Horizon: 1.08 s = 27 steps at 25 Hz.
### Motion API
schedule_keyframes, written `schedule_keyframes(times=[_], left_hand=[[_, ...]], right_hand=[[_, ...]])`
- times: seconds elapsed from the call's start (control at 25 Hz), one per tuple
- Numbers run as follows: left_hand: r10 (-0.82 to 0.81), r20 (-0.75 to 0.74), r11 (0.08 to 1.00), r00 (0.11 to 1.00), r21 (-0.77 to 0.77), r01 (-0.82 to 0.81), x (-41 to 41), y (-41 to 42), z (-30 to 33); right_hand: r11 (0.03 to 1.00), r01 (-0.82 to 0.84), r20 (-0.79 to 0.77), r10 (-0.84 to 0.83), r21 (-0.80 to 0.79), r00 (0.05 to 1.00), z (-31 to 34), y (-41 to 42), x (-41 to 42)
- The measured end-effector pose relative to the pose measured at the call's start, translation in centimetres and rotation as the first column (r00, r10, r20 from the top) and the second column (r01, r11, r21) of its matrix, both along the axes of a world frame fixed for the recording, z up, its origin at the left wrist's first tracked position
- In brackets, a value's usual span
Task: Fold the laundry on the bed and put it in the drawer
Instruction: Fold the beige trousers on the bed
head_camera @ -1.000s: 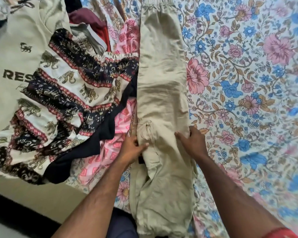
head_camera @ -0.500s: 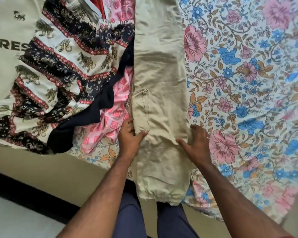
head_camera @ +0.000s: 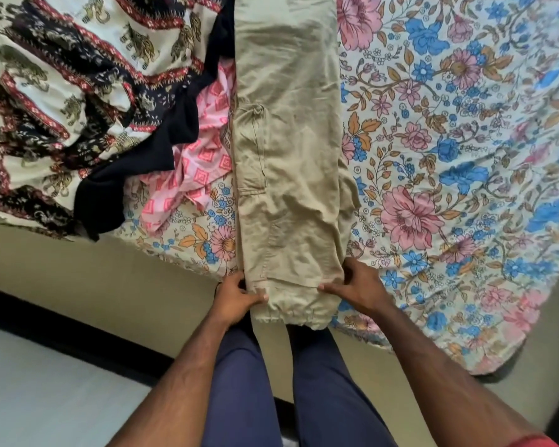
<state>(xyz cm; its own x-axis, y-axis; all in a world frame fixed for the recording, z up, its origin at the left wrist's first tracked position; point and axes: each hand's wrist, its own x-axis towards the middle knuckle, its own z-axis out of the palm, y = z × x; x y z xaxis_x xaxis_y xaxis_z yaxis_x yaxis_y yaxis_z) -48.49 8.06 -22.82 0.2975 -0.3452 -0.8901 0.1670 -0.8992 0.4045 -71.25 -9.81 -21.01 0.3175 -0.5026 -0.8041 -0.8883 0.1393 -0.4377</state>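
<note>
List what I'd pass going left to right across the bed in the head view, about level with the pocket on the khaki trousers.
Elephant-print black, white and red cloth → dark navy garment → pink patterned fabric → long beige khaki trousers → floral bedsheet with pink and blue flowers.

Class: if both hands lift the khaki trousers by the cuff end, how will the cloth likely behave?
The khaki trousers look creased and thin, so they would probably sag limply. The left hand and right hand pinch opposite edges, so the middle would likely droop. They seem light and unlikely to slip.
</note>
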Motion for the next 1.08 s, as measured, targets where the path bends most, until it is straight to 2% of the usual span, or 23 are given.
schedule_keyframes(times=[0.08,0.16,0.28,0.36,0.44,0.56,0.68,0.84,1.08], left_hand=[[-0.062,0.012,0.997,0.998,0.046,0.061,-0.3,0.9,-0.4],[-0.094,0.088,0.992,0.992,0.095,0.086,-0.6,1.0,-0.3],[-0.162,0.268,0.985,0.950,0.093,0.142,0.4,-1.5,1.2],[-0.072,0.402,0.997,0.913,0.015,0.072,1.9,-4.9,2.3],[0.058,0.450,0.994,0.891,-0.110,-0.010,4.0,-9.4,3.0],[0.118,0.409,0.956,0.905,-0.293,0.007,8.0,-18.0,3.4],[0.092,0.363,0.921,0.927,-0.384,0.059,11.7,-26.5,4.0],[0.097,0.312,0.880,0.945,-0.471,0.065,16.1,-35.8,5.2],[0.156,0.088,0.845,0.984,-0.527,-0.087,20.7,-45.5,5.6]], right_hand=[[0.996,-0.089,-0.011,0.089,-0.004,0.996,-0.4,0.3,-0.2],[0.994,-0.110,-0.028,0.109,-0.026,0.994,-0.6,0.6,-0.6],[0.998,0.017,0.015,-0.016,-0.066,1.000,0.4,0.0,-0.5],[0.978,0.155,0.093,-0.142,-0.143,0.985,1.3,-1.9,0.7],[0.952,0.219,0.170,-0.184,-0.215,0.968,1.5,-4.9,3.1],[0.913,0.231,0.227,-0.160,-0.337,0.961,1.3,-11.2,8.1],[0.867,0.204,0.266,-0.087,-0.454,0.960,1.7,-17.7,13.7],[0.862,0.134,0.292,0.017,-0.489,0.956,2.9,-26.5,20.8],[0.870,0.087,0.274,0.056,-0.485,0.960,5.0,-40.4,30.2]])
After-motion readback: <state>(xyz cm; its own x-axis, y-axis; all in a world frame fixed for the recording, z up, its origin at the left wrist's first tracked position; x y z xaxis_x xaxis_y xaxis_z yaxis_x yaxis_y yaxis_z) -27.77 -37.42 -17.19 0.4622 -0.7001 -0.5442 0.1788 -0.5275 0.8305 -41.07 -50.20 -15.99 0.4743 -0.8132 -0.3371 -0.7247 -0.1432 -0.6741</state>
